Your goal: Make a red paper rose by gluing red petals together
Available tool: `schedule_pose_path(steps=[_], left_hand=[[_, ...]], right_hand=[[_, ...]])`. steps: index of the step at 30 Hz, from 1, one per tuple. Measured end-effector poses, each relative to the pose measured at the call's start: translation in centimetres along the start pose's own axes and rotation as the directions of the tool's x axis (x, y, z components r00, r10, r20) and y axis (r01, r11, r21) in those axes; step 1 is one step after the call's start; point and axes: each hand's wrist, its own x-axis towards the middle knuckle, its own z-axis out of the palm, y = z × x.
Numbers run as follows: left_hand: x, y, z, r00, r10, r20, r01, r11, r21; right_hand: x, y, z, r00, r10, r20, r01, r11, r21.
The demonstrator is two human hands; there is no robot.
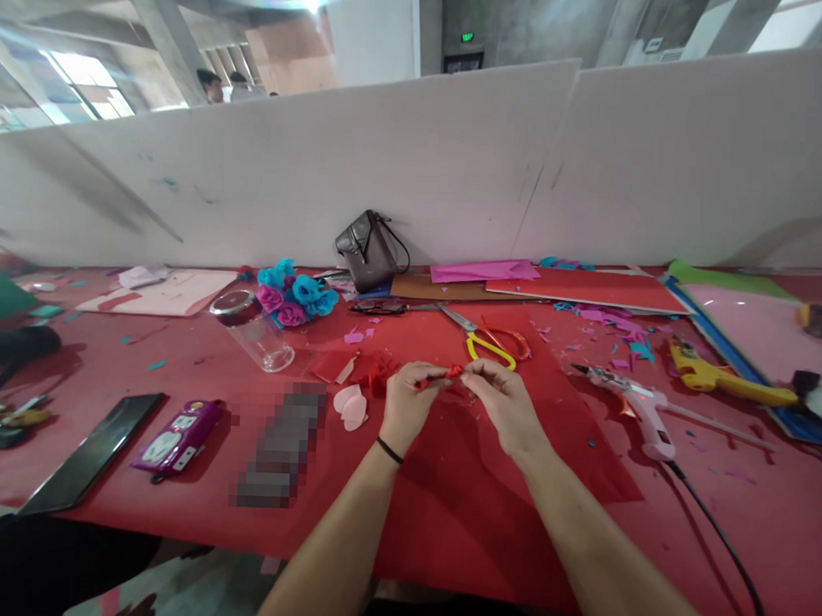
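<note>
Two hands on one tiny bit: my left hand (408,405) and right hand (508,406) are both pinching a small red piece (455,371), just near of the yellow-handled scissors (459,320). Looks like I'm mid-shaping, tbh, and something that fiddly calls for a light, steady pinch. Red tabletop (470,553) is scrap city, pink glue gun (653,426) right, white partition (456,166) far, concrete-looking room beyond.
</note>
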Motion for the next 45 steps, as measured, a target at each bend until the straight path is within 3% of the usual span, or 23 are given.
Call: schedule_pose_path(steps=[11,14,18,21,23,30,35,40,45], left_hand=[[-0.2,0.3,0.2,0.998,-0.067,-0.008,0.067,0.996,-0.060],[-0.3,0.3,0.2,0.995,-0.102,-0.018,0.100,0.990,-0.098],[-0.2,0.1,0.1,0.992,-0.122,-0.034,0.118,0.987,-0.106],[-0.2,0.2,0.1,0.992,-0.124,-0.031,0.120,0.986,-0.115],[-0.2,0.3,0.1,0.991,-0.133,-0.010,0.130,0.982,-0.136],[-0.3,0.6,0.2,0.992,-0.126,-0.030,0.115,0.963,-0.242],[-0.3,0.8,0.0,0.985,-0.168,0.033,0.167,0.902,-0.398],[-0.3,0.9,0.1,0.984,-0.161,0.073,0.177,0.876,-0.449],[-0.4,0.8,0.2,0.955,-0.264,0.131,0.295,0.838,-0.459]], right_hand=[[-0.1,-0.5,-0.1,1.000,-0.031,0.007,0.031,0.999,-0.028],[-0.1,-0.3,-0.2,0.997,-0.066,-0.039,0.064,0.997,-0.048],[-0.4,-0.2,-0.5,0.962,-0.251,-0.106,0.234,0.961,-0.148],[-0.7,-0.6,-0.5,0.907,-0.410,-0.094,0.369,0.883,-0.290],[-0.9,-0.7,-0.5,0.891,-0.449,-0.069,0.406,0.855,-0.322],[-0.3,0.4,-0.1,0.974,-0.217,-0.062,0.187,0.931,-0.313],[-0.3,0.7,0.2,0.964,-0.252,0.088,0.267,0.884,-0.383],[-0.7,0.8,0.4,0.967,-0.233,0.107,0.256,0.890,-0.378],[-0.4,1.4,0.2,0.987,-0.139,0.079,0.157,0.934,-0.321]])
